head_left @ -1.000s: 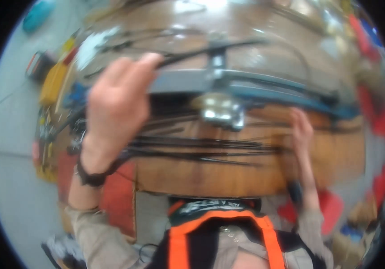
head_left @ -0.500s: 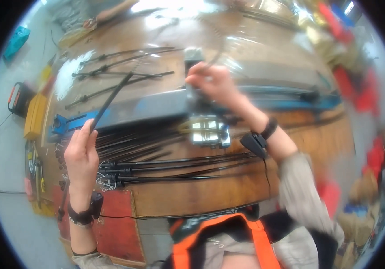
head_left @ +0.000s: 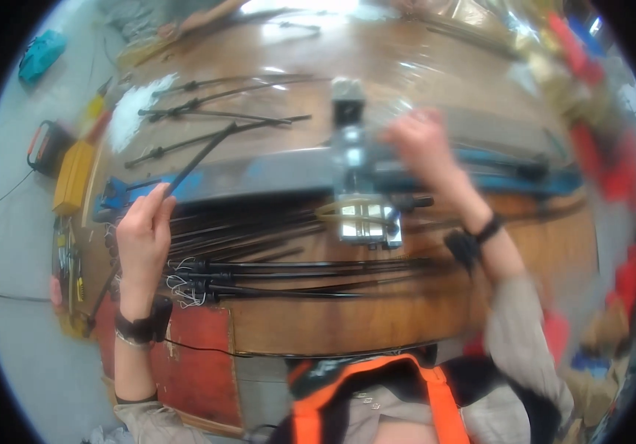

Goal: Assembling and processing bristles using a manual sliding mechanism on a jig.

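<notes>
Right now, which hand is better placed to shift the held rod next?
Likely left: the left hand grips that dark rod near its lower end; the right hand, blurred, is farther right.

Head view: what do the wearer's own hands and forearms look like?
Left hand and right hand are ungloved. Each has a black wrist strap with a dark, boxy device; a thin black cable runs from the left one. Beige-grey sleeves end short of the straps.

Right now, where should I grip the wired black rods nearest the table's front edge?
Probably the slim middle of the black rods, from the near side: they lie side by side across the table, and their thicker left ends carry tangled white wires.
</notes>
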Demonstrator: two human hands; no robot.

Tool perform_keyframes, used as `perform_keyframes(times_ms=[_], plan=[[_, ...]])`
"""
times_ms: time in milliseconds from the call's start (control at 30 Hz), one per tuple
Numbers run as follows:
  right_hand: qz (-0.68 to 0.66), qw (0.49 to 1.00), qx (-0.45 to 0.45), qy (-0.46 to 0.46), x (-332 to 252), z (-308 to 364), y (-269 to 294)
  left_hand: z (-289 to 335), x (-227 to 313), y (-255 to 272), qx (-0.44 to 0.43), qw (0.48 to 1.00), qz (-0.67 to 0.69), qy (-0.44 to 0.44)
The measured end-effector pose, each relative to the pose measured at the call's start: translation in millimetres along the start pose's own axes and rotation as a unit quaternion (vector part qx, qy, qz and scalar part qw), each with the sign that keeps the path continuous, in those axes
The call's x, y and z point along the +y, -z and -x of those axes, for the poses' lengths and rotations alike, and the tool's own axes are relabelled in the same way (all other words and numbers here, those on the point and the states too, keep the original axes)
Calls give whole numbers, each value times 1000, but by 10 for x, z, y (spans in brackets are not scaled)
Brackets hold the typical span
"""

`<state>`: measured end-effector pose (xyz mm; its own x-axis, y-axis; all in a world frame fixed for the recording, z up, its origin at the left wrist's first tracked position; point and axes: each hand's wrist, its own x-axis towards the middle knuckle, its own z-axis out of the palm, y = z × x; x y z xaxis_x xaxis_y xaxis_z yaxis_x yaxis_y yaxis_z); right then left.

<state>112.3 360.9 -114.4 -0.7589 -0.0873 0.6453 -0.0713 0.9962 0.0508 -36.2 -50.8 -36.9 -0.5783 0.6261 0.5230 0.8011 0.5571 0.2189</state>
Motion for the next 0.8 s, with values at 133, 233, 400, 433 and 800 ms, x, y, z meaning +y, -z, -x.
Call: perform_keyframes(times_ms=[133,233,400,433,800], plan=[[65,996,14,-58,749,915,542,-85,-25,-224,-67,995,-51,-49],[140,988,28,-62,1032,1256,883,-326,298,-756,-93,989,-24,-116],[81,985,37,-145,1178,1447,940,-710,602,-1381,-63,981,49,-177],[71,987,44,-139,1162,1394,953,-726,573,-1380,-70,981,48,-174],[53,980,56,-183,1126,1463,797,-787,704,-1538,-155,973,86,-149]])
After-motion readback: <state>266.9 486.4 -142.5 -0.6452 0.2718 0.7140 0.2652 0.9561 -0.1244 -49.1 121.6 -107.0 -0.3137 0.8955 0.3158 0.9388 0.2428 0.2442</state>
